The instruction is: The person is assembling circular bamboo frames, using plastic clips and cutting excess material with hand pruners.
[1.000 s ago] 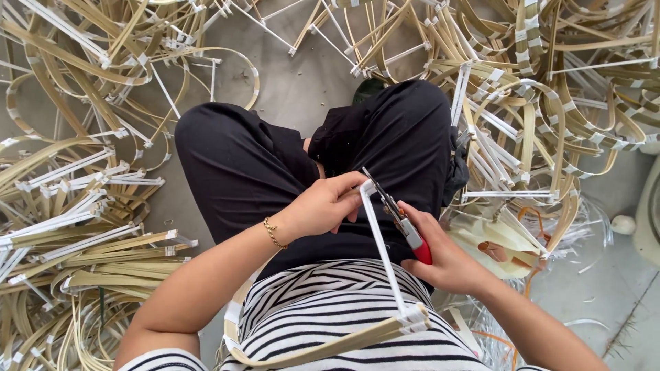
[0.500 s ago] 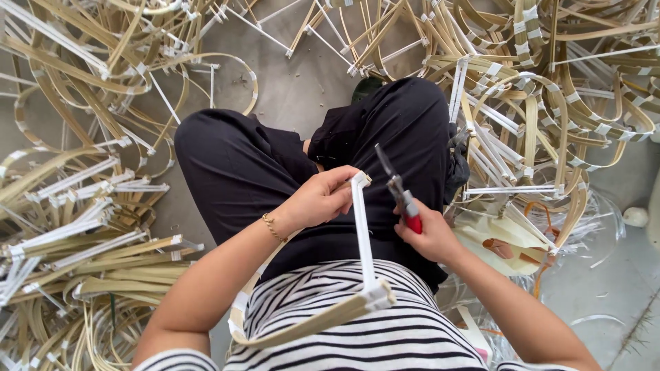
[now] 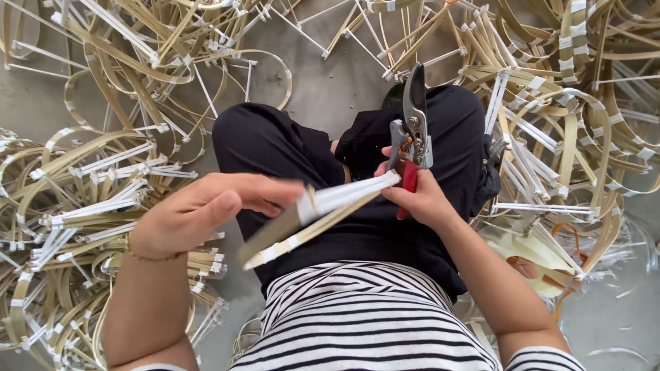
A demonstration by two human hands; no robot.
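Strip piles (image 3: pixel 89 206) both sides; lap (image 3: pixel 385 227) free.

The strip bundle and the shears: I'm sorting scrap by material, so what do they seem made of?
Strip bundle: probably split bamboo or cane, matte tan, with white binding tape. Shears: dull grey metal blades; red grip in the right hand, likely plastic-coated.

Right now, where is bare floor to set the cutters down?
Bare grey floor shows ahead of the knees, bordered by strip piles on both sides. A second patch lies at the lower right, with loose scraps. The left pile and right pile are crowded. The right hand holds the cutters.
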